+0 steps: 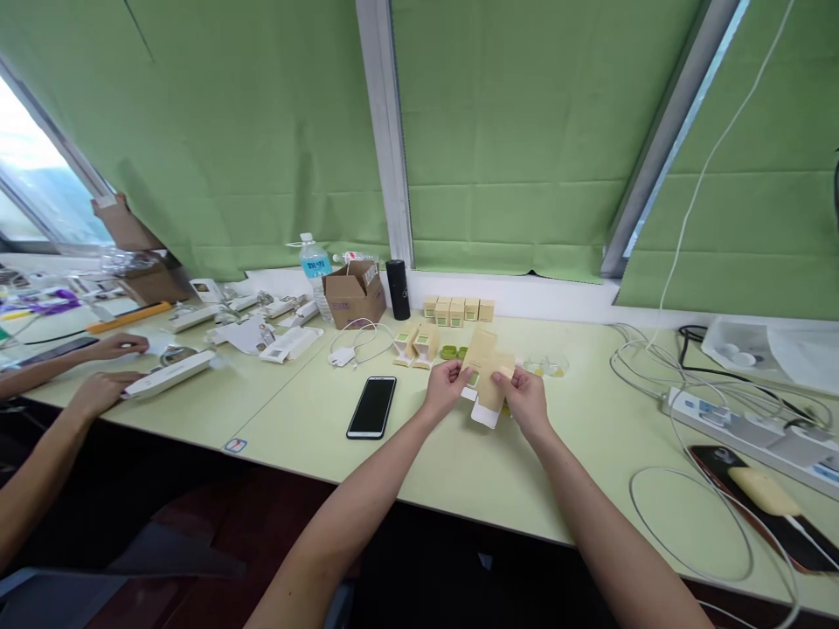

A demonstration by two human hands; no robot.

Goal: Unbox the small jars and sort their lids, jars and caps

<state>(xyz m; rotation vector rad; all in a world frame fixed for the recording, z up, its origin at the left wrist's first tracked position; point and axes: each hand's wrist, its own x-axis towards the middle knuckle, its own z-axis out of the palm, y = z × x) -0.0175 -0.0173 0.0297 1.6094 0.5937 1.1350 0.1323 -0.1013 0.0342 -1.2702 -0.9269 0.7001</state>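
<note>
A flattened tan carton (488, 371) with white inner flaps hangs above the table between my two hands. My left hand (448, 387) pinches its left side and my right hand (524, 397) pinches its right side. Behind it lie small green pieces (451, 352), partly hidden by the carton. Clear round plastic pieces (554, 365) rest just past my right hand. Two open tan boxes with white insides (416, 345) stand beyond my left hand. Farther back, several closed small tan boxes (457, 312) are grouped near the wall.
A phone (371, 408) lies left of my hands. Behind it are a white cable (342, 355), a brown cardboard box (355, 294), a black cylinder (398, 290) and a water bottle (315, 273). Cables and a power strip (753, 432) spread rightward. At far left, a co-worker's hand (101, 393) touches a white strip.
</note>
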